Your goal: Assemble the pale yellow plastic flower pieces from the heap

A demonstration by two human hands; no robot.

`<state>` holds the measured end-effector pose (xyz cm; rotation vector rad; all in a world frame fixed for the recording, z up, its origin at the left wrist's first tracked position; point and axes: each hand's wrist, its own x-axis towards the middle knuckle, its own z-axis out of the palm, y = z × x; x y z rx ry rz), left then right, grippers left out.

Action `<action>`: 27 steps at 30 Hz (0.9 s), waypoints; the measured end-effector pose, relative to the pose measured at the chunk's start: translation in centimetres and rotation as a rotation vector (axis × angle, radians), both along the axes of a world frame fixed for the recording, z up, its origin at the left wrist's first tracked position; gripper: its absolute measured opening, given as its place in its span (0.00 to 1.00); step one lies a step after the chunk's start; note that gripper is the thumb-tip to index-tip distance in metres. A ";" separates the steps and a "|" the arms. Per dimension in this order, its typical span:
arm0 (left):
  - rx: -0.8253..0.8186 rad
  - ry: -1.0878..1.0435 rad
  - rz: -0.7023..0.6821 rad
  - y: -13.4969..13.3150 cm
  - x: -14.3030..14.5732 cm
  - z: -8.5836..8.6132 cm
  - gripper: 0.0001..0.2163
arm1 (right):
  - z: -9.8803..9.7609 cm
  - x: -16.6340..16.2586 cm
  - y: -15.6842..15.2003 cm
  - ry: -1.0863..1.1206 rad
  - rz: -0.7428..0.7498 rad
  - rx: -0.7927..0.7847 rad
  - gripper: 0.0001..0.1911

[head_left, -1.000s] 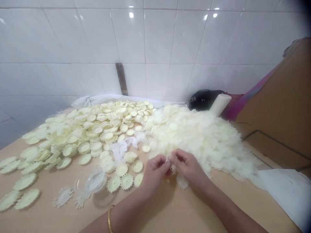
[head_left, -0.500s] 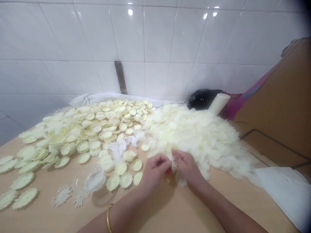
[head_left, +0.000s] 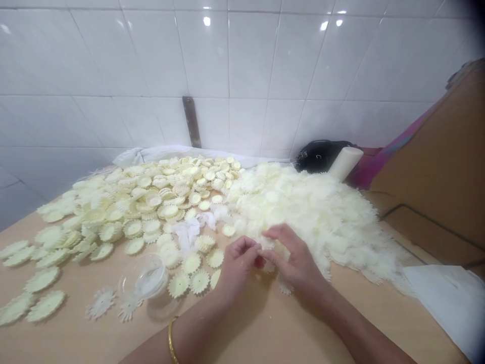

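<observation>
My left hand (head_left: 237,265) and my right hand (head_left: 293,260) meet at the near edge of a big heap of white frilly petal pieces (head_left: 314,212). Both hands have their fingers pinched together on a small white frilly piece (head_left: 265,246) held between them. Another toothed white piece (head_left: 285,288) lies on the table under my right hand. A spread of pale yellow toothed discs (head_left: 151,202) covers the table to the left, with a few single discs (head_left: 189,283) just left of my left hand.
A small clear plastic dish (head_left: 144,280) sits left of my hands. A white cylinder (head_left: 344,163) and a black bag (head_left: 318,154) lie at the back by the tiled wall. Brown cardboard (head_left: 443,167) rises at the right, with a white sheet (head_left: 447,298) below it.
My right hand has shifted a little forward onto the edge of the white heap; the hands stay pinched together on the small piece.
</observation>
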<state>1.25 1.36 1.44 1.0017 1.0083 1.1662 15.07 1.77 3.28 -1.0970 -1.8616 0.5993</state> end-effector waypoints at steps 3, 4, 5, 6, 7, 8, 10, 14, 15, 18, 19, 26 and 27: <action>0.019 0.038 -0.005 0.1 -0.1 0.0 0.06 | -0.3 0.0 0.3 0.012 0.012 -0.053 0.07; 0.026 0.048 -0.006 0.1 -0.1 -0.1 0.06 | -0.4 0.1 0.4 0.032 -0.017 -0.052 0.09; 0.030 0.054 -0.011 0.1 -0.1 -0.1 0.06 | -0.4 0.2 0.5 0.056 -0.065 -0.050 0.10; 0.034 0.057 -0.015 0.1 -0.1 -0.2 0.06 | -0.4 0.3 0.5 0.085 -0.128 -0.051 0.11; 0.035 0.059 -0.017 0.1 0.0 -0.2 0.06 | -0.3 0.4 0.5 0.118 -0.198 -0.055 0.11; 0.033 0.061 -0.015 0.1 0.0 -0.2 0.06 | -0.1 0.6 0.5 0.153 -0.264 -0.061 0.12; 0.024 0.066 -0.006 0.0 -0.1 -0.3 0.06 | 0.3 1.0 0.5 0.213 -0.366 -0.068 0.12; 0.035 0.090 -0.007 0.2 -0.2 -0.5 0.08 | 0.8 2.0 0.9 0.206 -0.494 0.008 0.12; 0.040 0.093 -0.007 0.2 -0.3 -0.6 0.08 | 0.7 2.2 1.2 0.163 -0.525 0.062 0.11; 0.050 0.087 0.008 0.4 -0.3 -0.7 0.09 | 0.4 2.9 1.8 -0.008 -0.631 0.285 0.17; 0.059 0.086 0.012 0.4 -0.2 -0.7 0.09 | 0.3 3.0 1.9 -0.052 -0.659 0.355 0.18; 0.113 0.107 0.042 0.1 0.0 -0.3 0.08 | 0.4 1.0 0.2 -0.058 -0.224 0.206 0.08; 0.130 0.120 0.041 0.0 0.0 -0.2 0.08 | 0.3 0.5 -0.1 -0.054 -0.167 0.102 0.07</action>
